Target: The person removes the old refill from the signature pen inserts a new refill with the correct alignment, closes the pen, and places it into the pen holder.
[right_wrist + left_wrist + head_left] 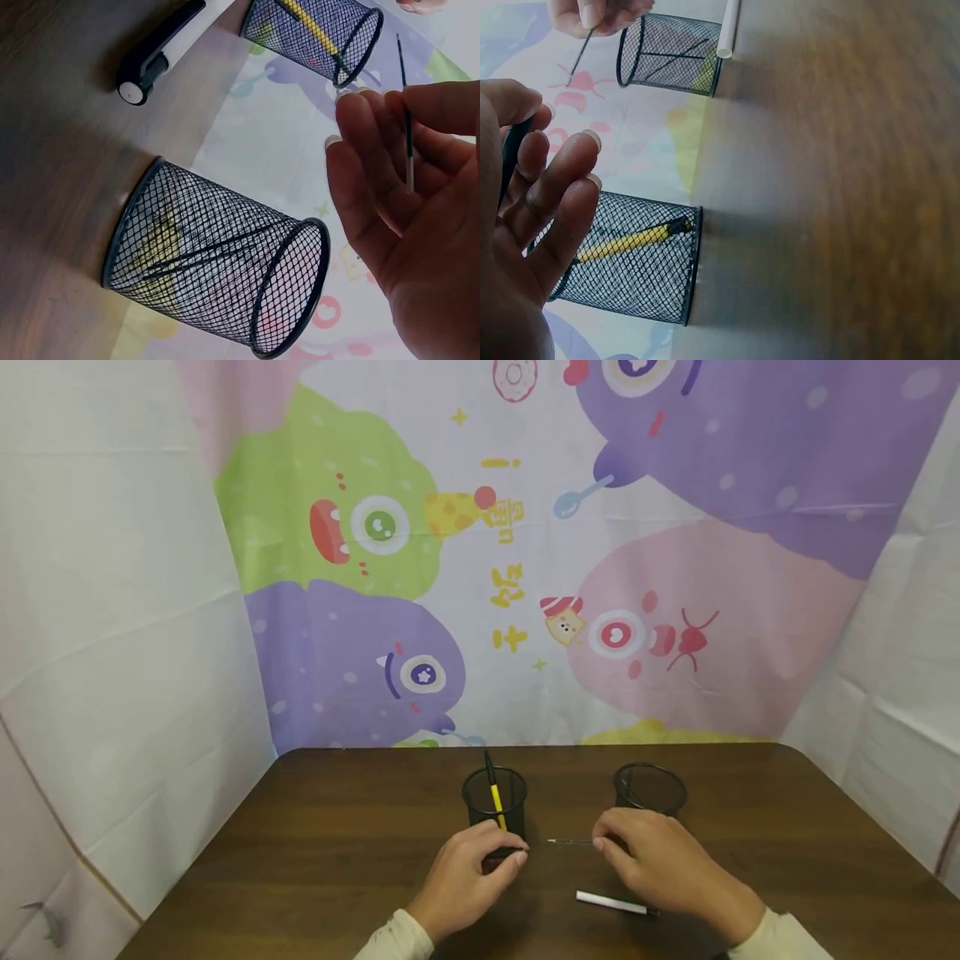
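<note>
My left hand [468, 870] pinches a dark tube [511, 156], and my right hand [667, 864] pinches a thin stick [407, 124] with its point toward the tube. The two do not touch. Both are up in front of me, over the brown table [322, 835]. A white pen [611, 902] lies on the table near my right hand. One black net cup [641, 304] stands right behind my left hand, with a yellow and black pen [495, 797] leaning in it. The other net cup [217, 311] stands behind my right hand and has thin dark sticks [217, 251] inside. A cloth with funny monsters [450, 443] hangs at the back.

My hands hide the low parts of both cups from above. My fingers cover much of the tube, so I can't tell its ends well. The net makes the sticks hard to count.
</note>
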`<state>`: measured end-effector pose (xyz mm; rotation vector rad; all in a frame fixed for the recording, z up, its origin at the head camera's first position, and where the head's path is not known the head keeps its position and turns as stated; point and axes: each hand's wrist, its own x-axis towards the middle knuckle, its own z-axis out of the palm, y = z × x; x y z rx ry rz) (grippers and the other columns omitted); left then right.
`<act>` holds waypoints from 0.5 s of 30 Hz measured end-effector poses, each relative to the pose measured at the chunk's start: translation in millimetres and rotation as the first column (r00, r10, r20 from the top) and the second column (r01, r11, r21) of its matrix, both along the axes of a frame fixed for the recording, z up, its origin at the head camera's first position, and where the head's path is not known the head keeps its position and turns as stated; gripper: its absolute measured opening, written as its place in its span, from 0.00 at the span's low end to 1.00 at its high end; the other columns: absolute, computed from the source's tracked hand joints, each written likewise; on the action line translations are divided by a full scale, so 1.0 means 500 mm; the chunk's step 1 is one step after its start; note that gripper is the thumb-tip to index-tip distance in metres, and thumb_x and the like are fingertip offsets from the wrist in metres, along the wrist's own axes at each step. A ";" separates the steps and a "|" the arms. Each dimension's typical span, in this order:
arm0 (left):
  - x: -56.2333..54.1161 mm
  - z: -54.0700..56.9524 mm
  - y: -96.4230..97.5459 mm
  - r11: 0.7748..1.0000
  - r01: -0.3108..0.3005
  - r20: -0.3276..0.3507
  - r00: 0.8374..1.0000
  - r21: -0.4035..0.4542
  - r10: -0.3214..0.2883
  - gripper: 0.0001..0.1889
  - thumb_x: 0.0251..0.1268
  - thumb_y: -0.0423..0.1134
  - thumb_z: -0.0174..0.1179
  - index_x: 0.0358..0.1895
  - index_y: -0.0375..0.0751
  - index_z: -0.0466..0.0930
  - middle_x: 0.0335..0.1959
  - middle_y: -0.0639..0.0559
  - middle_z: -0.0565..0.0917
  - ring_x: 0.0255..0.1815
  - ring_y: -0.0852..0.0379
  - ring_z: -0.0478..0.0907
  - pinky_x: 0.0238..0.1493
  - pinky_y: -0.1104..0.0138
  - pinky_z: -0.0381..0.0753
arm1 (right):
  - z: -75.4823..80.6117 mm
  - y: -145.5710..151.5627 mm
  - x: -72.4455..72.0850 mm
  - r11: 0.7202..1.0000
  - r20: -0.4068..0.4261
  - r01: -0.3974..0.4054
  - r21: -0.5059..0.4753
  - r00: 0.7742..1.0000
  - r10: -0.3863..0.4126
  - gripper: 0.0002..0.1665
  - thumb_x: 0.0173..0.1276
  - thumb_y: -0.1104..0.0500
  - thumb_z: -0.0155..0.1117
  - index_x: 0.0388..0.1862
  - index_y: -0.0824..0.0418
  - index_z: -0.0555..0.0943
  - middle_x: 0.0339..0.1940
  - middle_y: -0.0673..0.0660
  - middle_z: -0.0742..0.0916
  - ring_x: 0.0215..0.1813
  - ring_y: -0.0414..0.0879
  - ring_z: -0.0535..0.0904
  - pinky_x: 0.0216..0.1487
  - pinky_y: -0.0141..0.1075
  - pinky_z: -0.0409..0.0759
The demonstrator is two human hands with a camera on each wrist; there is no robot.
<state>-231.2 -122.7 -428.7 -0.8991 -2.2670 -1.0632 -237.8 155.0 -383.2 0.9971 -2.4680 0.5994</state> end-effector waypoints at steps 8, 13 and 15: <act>0.000 0.001 0.001 1.000 0.012 0.014 1.000 -0.002 -0.012 0.02 0.69 0.43 0.66 0.41 0.56 0.86 0.30 0.68 0.75 0.27 0.69 0.69 0.28 0.74 0.73 | -0.003 0.003 -0.001 0.997 0.041 0.028 0.065 0.999 -0.031 0.10 0.68 0.58 0.68 0.31 0.42 0.79 0.27 0.32 0.76 0.29 0.29 0.71 0.29 0.33 0.74; 0.002 0.002 -0.001 1.000 0.011 0.036 0.999 -0.002 -0.011 0.03 0.68 0.42 0.67 0.42 0.57 0.86 0.30 0.68 0.74 0.26 0.69 0.68 0.27 0.74 0.73 | -0.005 0.003 -0.004 0.992 0.105 0.027 0.121 0.994 -0.040 0.11 0.69 0.55 0.67 0.29 0.41 0.78 0.25 0.32 0.75 0.28 0.30 0.70 0.27 0.33 0.72; 0.003 0.002 -0.002 1.000 0.011 0.041 0.999 -0.004 -0.011 0.04 0.68 0.42 0.67 0.42 0.56 0.87 0.30 0.68 0.73 0.26 0.69 0.68 0.27 0.74 0.74 | -0.008 0.004 -0.005 0.990 0.139 0.022 0.139 0.989 -0.042 0.11 0.69 0.55 0.67 0.28 0.41 0.78 0.25 0.33 0.74 0.27 0.30 0.70 0.26 0.32 0.70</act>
